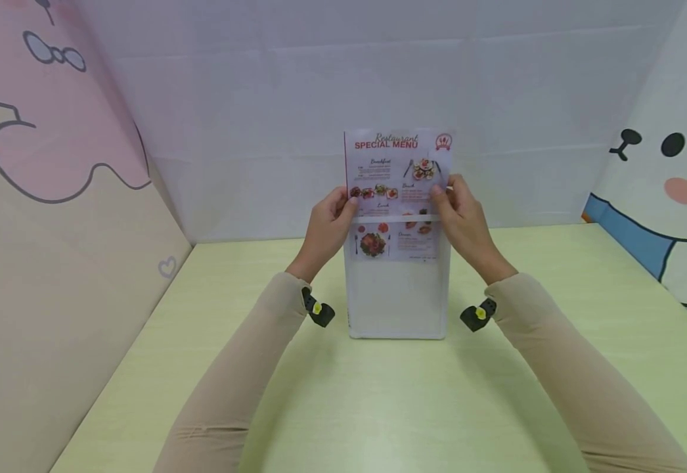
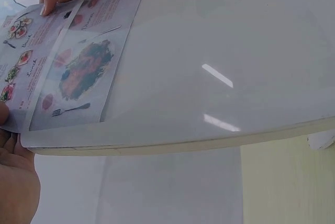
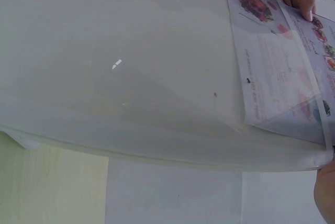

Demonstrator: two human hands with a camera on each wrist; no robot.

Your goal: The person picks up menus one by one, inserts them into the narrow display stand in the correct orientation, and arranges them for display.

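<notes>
Beige sleeves (image 1: 243,368) reach forward over the pale green tabletop (image 1: 379,407). Between them a clear plastic sleeve (image 1: 397,295) stands upright with its bottom edge on the tabletop, and a printed menu sheet (image 1: 397,171) sits partway inside it, its upper half sticking out of the top. Her left hand (image 1: 327,226) pinches the left edge of the menu where it meets the sleeve's mouth; her right hand (image 1: 464,220) pinches the right edge, thumb in front. Cartoon-painted panels (image 1: 54,164) wall in the sides.
</notes>
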